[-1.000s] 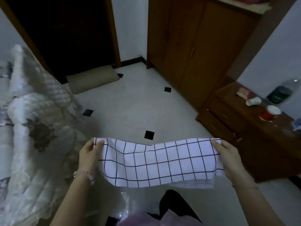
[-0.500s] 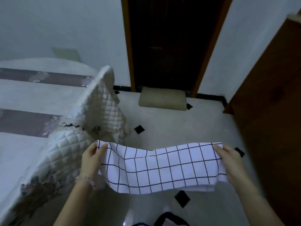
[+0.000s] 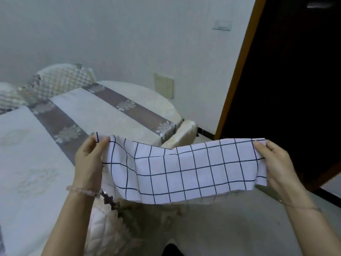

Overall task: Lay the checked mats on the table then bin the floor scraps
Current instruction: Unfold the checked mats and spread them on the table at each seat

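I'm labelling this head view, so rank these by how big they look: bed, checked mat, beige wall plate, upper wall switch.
Largest to smallest:
bed
mat
beige wall plate
switch
The mat is nearest the camera, so its true size against the bed is unsure.

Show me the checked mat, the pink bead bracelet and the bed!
checked mat (image 3: pixel 184 172), head view, on the middle of the squared cloth.
pink bead bracelet (image 3: pixel 83 191), head view, on the beads across the left wrist.
bed (image 3: pixel 27 159), head view, on the pale top of its cover.
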